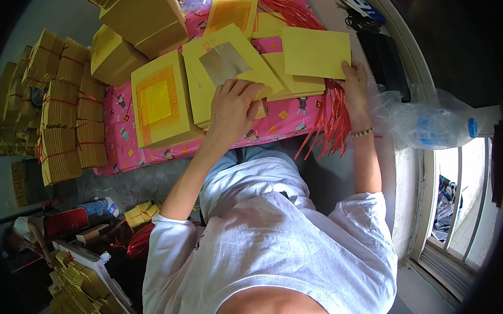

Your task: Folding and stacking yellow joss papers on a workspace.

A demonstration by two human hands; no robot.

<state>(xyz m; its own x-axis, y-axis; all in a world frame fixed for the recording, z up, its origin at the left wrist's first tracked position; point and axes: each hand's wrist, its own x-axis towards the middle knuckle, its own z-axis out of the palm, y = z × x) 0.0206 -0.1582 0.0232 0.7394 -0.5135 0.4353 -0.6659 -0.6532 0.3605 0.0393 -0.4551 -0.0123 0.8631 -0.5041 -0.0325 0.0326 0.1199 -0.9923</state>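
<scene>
The step in hand looks like handling yellow paper, with one hand at a pile and the other on a sheet. The right hand (354,75) is closed in a narrow pinch on the yellow sheet (316,51), near its bottom right corner. The sheet is on the right side of the pink surface (280,122), over more yellow papers (306,88) and just beside the red strings (332,116). I cannot tell if it lies on those papers or is held a bit above them. Its long way runs from left to right, almost level, so one short end points at the right hand and the other points left to the pile. The left hand (235,108) has bent fingers at the near side of the pile with a silver patch (200,90), which sits slanted; I cannot tell if those fingers pinch any paper. I think the next move calls for a soft, steady pinch, so the thin sheet does not bend, and a light left hand, so the pile does not slide
</scene>
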